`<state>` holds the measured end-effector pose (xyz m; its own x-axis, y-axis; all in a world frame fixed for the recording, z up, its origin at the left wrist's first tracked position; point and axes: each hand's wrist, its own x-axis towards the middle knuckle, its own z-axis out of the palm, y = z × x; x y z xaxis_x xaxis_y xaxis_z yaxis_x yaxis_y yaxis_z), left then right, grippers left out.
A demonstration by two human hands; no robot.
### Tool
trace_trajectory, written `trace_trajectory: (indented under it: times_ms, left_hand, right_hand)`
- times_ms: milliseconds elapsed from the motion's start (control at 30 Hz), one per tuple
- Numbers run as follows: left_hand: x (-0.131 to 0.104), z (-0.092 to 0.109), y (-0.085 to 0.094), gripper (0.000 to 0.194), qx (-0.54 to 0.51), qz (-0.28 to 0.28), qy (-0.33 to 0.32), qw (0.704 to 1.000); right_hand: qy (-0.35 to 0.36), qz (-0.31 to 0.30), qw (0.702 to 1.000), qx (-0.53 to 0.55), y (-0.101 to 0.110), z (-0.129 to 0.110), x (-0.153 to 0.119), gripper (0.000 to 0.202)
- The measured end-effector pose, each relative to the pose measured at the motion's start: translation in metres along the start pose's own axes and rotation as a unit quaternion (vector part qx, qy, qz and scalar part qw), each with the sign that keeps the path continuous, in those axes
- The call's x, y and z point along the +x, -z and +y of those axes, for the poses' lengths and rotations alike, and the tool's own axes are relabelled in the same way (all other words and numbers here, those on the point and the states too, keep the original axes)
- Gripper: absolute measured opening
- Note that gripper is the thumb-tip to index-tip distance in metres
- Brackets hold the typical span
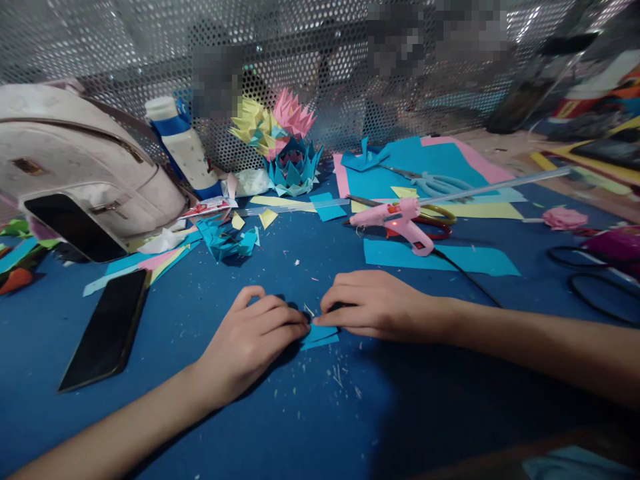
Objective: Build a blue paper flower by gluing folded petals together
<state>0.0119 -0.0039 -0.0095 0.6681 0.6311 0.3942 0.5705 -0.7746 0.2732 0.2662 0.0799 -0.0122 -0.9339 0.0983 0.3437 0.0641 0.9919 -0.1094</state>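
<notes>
A small folded piece of blue paper (320,335) lies on the blue tabletop between my hands. My left hand (253,340) presses its closed fingertips on the paper's left edge. From the other side, my right hand (373,303) pinches the paper's upper edge with bent fingers. Part of the paper is hidden under the fingertips. Beyond my right hand, a pink glue gun (395,217) rests with its nozzle to the left, its small light glowing orange. A blue paper strip (440,259) lies just below it.
Folded paper flowers (293,167) stand against the perforated metal panel. Scissors (445,185) lie on blue and pink sheets. At left are a phone (107,327), a second phone (75,227) leaning on a white backpack (85,153), and a bottle (185,147). A black cord (467,277) trails rightward.
</notes>
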Motion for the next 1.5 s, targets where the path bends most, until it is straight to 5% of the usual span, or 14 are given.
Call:
trace_trajectory:
  times_ms: [300, 833, 1500]
  left_hand:
    - [-0.003, -0.001, -0.001, 0.034, 0.07, 0.005, -0.055, 0.996]
    - [0.0, 0.006, 0.001, 0.03, 0.126, 0.014, -0.098, 0.987]
    - [-0.009, 0.044, -0.005, 0.039, 0.265, -0.011, -0.062, 0.962]
  right_hand:
    - [0.032, -0.058, 0.998, 0.002, 0.002, 0.005, -0.001, 0.031]
    - [0.06, -0.056, 0.997, -0.012, 0.003, 0.004, 0.001, 0.031]
    - [-0.063, -0.084, 0.991, -0.078, 0.018, -0.028, 0.007, 0.016]
